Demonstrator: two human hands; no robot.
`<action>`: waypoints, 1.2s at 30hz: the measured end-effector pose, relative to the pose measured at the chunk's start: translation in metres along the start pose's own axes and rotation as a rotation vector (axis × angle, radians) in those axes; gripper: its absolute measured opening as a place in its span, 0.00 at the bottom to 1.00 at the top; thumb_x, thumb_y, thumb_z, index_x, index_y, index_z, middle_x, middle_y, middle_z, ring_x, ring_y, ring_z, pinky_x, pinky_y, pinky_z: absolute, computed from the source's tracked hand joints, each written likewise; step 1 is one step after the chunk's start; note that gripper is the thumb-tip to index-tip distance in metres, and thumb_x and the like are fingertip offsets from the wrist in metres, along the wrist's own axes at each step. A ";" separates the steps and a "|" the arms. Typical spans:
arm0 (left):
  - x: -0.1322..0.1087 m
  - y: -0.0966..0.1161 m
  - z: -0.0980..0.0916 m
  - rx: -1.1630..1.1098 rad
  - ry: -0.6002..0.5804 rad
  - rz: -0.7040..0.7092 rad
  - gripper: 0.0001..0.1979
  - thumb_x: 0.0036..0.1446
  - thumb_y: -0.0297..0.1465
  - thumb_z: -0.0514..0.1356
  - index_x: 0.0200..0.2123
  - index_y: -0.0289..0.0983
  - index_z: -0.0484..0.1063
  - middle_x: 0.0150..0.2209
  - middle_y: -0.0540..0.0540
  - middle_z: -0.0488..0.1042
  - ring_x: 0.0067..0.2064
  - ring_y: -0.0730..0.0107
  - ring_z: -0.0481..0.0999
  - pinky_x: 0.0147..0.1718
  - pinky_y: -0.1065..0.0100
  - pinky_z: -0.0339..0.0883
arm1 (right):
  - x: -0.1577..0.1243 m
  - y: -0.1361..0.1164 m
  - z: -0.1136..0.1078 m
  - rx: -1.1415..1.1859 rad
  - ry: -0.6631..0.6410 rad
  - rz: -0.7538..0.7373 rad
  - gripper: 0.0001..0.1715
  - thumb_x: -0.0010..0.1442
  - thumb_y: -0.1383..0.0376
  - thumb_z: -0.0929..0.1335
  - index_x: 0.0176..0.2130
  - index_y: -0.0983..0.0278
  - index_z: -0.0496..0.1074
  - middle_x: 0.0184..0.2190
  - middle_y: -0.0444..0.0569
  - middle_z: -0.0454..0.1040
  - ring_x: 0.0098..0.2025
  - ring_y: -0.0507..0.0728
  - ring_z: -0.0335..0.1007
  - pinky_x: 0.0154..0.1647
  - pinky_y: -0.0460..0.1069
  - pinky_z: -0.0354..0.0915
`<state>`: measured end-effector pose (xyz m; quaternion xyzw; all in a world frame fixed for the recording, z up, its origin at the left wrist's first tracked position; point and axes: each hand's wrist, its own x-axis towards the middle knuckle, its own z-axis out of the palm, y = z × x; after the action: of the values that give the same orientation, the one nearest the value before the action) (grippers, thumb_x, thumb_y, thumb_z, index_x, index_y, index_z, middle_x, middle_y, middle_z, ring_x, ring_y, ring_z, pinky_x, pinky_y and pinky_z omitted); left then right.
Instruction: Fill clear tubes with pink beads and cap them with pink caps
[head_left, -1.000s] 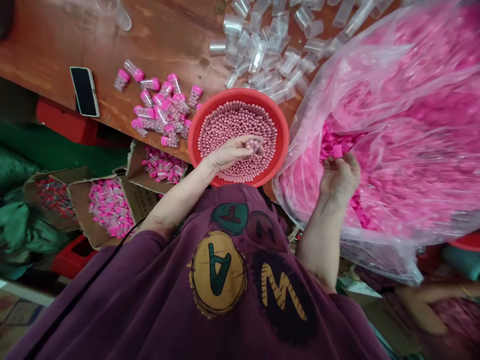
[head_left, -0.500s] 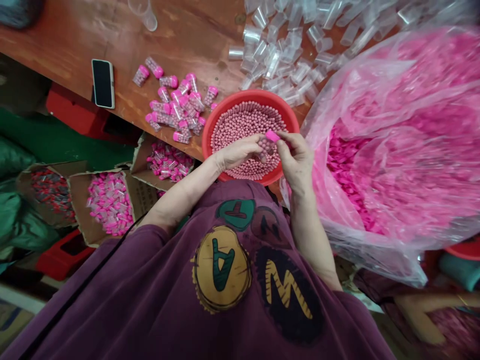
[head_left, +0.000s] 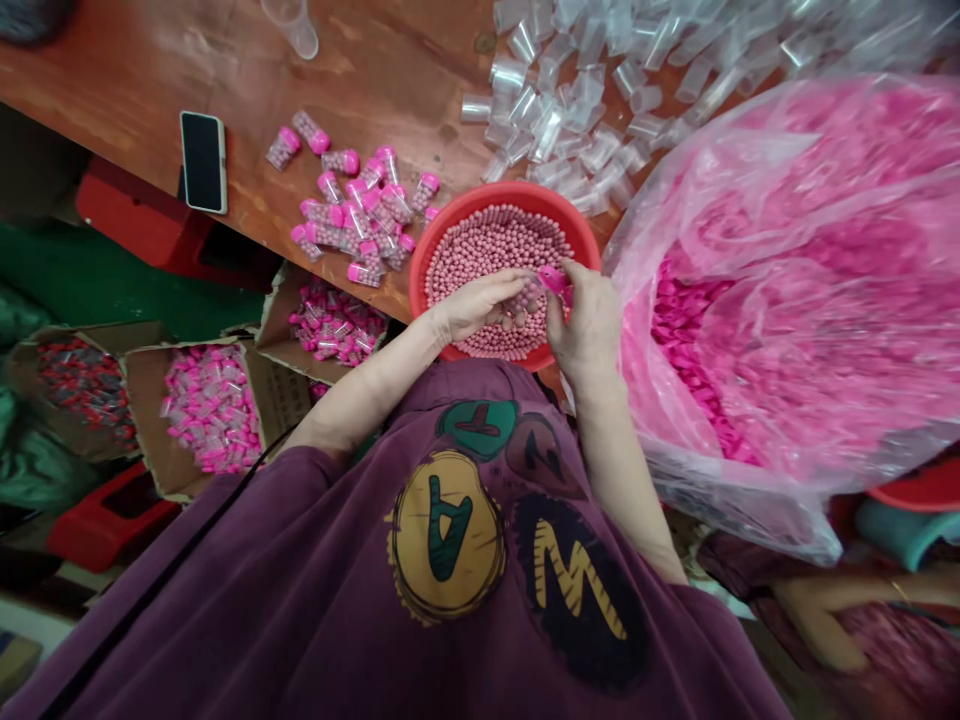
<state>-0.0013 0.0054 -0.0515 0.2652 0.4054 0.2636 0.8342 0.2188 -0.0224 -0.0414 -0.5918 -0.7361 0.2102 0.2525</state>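
Brown wooden table (head_left: 420,60): a group of pink-capped, bead-filled clear tubes (head_left: 360,215) appears finished; loose clear plastic tubes (head_left: 547,130) seem unfilled. Large translucent plastic bag (head_left: 817,360): many pink caps left. Brown cardboard box (head_left: 146,400): capped tubes, apparently finished. Round red plastic bowl (head_left: 517,190): plentiful pink beads (head_left: 487,240). Left hand (head_left: 487,300): fingers around one clear bead-holding tube (head_left: 527,292) above the bowl. Right hand (head_left: 589,315): pinching a bright pink plastic cap (head_left: 553,278) at its mouth; whether seated, cannot tell.
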 end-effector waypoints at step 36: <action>-0.009 -0.009 0.029 0.010 -0.002 0.058 0.13 0.80 0.41 0.68 0.58 0.39 0.81 0.46 0.47 0.83 0.47 0.71 0.85 0.49 0.68 0.79 | -0.028 -0.025 -0.008 0.243 0.170 0.112 0.17 0.85 0.54 0.67 0.62 0.46 0.86 0.55 0.52 0.83 0.60 0.65 0.85 0.65 0.68 0.85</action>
<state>0.0196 -0.0133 -0.0373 0.2812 0.3982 0.2853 0.8252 0.2097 -0.0549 -0.0235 -0.6128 -0.6469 0.2606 0.3716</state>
